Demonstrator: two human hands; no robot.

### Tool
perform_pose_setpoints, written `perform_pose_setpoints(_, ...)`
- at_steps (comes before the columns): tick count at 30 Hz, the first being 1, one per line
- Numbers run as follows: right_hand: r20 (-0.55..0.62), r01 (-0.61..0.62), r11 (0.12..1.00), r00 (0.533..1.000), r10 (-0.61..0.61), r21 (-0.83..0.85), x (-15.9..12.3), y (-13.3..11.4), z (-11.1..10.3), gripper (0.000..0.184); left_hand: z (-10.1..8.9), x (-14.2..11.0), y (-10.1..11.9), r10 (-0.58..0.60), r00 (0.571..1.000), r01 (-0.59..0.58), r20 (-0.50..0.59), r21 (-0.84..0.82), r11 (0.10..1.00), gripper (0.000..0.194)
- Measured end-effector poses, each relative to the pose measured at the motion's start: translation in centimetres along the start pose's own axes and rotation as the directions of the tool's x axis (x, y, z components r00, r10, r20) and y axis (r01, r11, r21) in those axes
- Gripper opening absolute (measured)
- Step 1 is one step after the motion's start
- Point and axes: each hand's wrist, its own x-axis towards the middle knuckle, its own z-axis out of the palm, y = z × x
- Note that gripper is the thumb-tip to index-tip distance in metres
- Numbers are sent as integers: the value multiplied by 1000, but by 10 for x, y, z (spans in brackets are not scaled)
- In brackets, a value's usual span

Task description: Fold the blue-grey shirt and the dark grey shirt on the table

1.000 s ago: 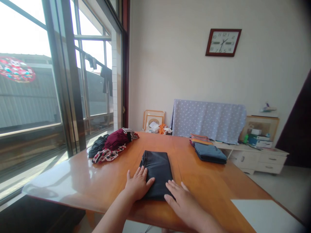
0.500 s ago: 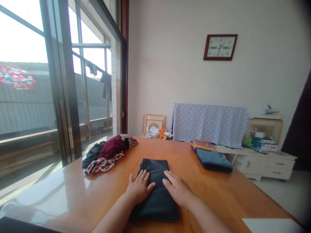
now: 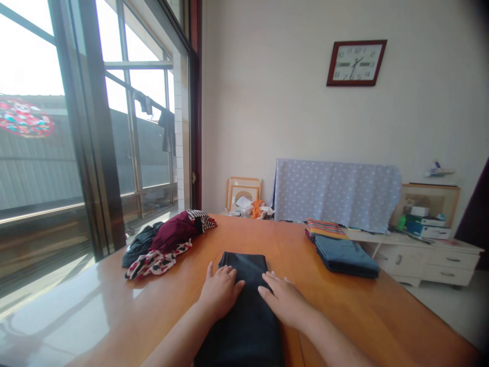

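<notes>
A folded dark garment lies on the orange wooden table right in front of me. My left hand rests flat on its left side, fingers stretched out and pointing away from me. My right hand lies flat on the garment's right side, fingers spread. Both hands press on the cloth and hold nothing.
A loose heap of unfolded clothes, maroon, black and patterned, sits at the table's left. A folded blue garment and a striped one lie at the right. Behind stand a dotted cloth cover, a white cabinet and picture frames.
Both hands have slid forward along the dark garment toward its far end. The view has moved closer, so the garment's near edge now runs out of the bottom of the picture.
</notes>
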Motion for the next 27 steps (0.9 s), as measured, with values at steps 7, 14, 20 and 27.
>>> perform_pose_setpoints(7,28,-38,998,999,40,-57,37,9,15,68,23,16,-18,-16,993,14,116,14,1000,76)
perform_pose_setpoints(14,105,-64,994,992,73,-86,37,27,27,69,33,12,-28,-68,988,66,137,20,998,80)
perform_pose_setpoints(20,-40,21,998,999,-23,-52,15,37,14,60,13,7,-27,61,994,-55,91,-68,996,60)
perform_pose_setpoints(27,-86,240,971,967,-239,0,-45,37,4,50,-11,-14,-38,189,981,-171,36,-289,942,24)
